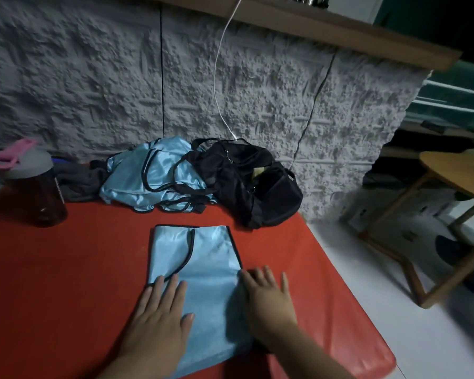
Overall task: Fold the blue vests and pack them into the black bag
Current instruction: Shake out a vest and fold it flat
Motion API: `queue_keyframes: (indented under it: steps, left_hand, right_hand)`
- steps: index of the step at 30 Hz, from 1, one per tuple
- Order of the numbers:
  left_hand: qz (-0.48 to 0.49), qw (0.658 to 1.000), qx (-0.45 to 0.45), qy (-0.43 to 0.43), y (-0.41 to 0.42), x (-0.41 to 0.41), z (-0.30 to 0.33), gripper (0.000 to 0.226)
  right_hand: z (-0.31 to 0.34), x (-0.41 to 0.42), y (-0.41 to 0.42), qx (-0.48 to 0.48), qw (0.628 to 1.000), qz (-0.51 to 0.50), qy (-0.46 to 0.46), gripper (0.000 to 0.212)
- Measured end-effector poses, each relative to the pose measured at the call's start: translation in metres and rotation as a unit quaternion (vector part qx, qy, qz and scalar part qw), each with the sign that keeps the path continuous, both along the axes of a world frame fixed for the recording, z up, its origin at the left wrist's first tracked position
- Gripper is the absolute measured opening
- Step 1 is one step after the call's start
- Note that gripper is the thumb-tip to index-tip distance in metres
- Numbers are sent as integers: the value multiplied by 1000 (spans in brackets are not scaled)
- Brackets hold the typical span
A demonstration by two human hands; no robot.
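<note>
Pressing flat on a half-folded vest (pixel 203 272), both hands are lying with straight fingers. The left hand (pixel 159 315) is resting on the vest's left part, fingers spread over the cloth and holding nothing. The right hand (pixel 268 294) is lying at the vest's right edge, partly on the cloth and partly on the red mat (pixel 52 283). The two hands are apart, with blue cloth showing between them.

The vest is looking thin, shiny and smooth, so I am judging it light, soft and a little slippery on the mat. It will probably slide or lose its fold if only one corner is lifted. Taking it at the two near corners, or at the black-trimmed edges, is seeming the safest way for the next fold.

Beyond the fingers, further away, a pile (pixel 153 179) of unfolded blue vests is lying against the wall. Just to the right of the pile, touching it, the black bag (pixel 257 187) is standing open. Far to the left of the left hand, a dark bottle (pixel 36 187) with a pink cap loop is standing on the mat.
</note>
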State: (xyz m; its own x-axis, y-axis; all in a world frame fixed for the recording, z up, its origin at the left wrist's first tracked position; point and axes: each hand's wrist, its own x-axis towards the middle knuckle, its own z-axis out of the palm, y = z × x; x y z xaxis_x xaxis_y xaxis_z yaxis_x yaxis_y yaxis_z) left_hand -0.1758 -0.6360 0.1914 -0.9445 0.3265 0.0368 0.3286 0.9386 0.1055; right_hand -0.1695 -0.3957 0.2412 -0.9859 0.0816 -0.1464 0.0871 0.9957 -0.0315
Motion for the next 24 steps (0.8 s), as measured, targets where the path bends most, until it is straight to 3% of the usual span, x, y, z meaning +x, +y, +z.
queue_keyframes:
  steps: [3, 5, 8, 11, 14, 20, 24]
  left_hand:
    - [-6, 1000, -13, -21, -1, -3, 0, 79]
    - [-2, 1000, -16, -20, -1, -8, 4, 76]
    - [-26, 999, -16, 15, 0, -16, 19, 62]
    - [-47, 998, -27, 14, 0, -19, 20, 62]
    - [-36, 999, -16, -19, 0, -19, 12, 58]
    - [-31, 999, 2, -28, -8, -17, 15, 78]
    - [-33, 999, -12, -41, -7, -15, 21, 77]
  right_hand:
    - [25, -6, 24, -28, 998, -54, -35, 54]
    - [44, -10, 15, -33, 997, -65, 40, 52]
    - [63, -11, -35, -148, 973, 32, 173, 52]
    - [42, -12, -76, -143, 976, 134, 92, 62]
    - [0, -11, -68, -68, 991, 106, 32, 82]
    - [-20, 15, -50, -57, 996, 64, 30, 73]
    - [-20, 17, -47, -48, 996, 66, 31, 72]
